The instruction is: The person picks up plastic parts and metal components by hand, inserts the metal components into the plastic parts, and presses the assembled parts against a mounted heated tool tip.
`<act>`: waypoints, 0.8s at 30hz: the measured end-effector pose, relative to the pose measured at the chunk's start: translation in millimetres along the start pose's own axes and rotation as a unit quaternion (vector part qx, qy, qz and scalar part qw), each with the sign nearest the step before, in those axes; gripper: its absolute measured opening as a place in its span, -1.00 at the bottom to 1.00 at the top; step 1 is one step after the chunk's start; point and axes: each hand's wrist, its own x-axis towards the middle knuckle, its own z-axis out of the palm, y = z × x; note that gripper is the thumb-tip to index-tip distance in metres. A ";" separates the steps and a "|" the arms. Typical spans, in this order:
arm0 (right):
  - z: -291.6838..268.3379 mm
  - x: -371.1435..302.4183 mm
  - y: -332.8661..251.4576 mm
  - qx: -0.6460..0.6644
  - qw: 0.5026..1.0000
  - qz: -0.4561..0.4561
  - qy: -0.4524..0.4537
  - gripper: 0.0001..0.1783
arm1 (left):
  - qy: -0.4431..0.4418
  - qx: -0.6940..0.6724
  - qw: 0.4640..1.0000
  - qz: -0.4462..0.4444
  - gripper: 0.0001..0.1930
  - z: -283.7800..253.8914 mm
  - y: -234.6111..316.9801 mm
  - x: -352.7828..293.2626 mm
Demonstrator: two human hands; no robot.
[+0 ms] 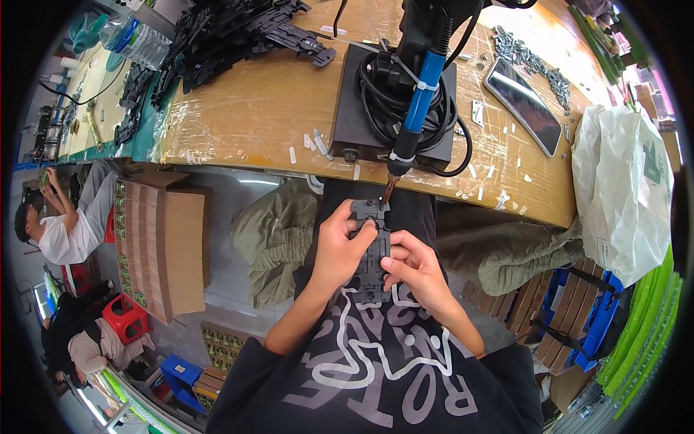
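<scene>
Both my hands hold a long black plastic part [371, 267] over my lap, just off the table's front edge. My left hand [335, 249] grips its upper left side, with the thumb across its face. My right hand [418, 267] pinches the lower right edge between thumb and fingers. A blue-handled tool that looks like a soldering iron [422, 101] hangs tip down from a black stand. Its brownish metal tip [390, 189] reaches the part's upper right corner; whether they touch I cannot tell. Coiled black cable [372, 94] surrounds the tool on the black base [348, 116].
On the wooden table [253, 123] lie a heap of black plastic parts [224, 43], a phone [524, 105] and scattered small metal pieces [538, 61]. A white bag [622, 188] hangs at the right edge. Cardboard boxes [186, 249] and other people [65, 239] are at left.
</scene>
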 end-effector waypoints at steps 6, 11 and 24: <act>-0.2 -2.4 2.0 0.001 1.000 0.007 -0.008 -0.77 | -0.006 0.001 1.000 0.000 -0.87 -1.5 -1.7 -4.5; -0.9 -4.5 5.5 0.001 1.000 0.012 -0.008 -0.78 | -0.005 0.002 1.000 0.003 -0.86 -0.8 -1.3 -8.2; -3.3 -4.9 5.8 -0.007 1.000 0.000 -0.016 -0.76 | -0.009 0.010 1.000 0.013 -0.86 0.6 0.1 -7.0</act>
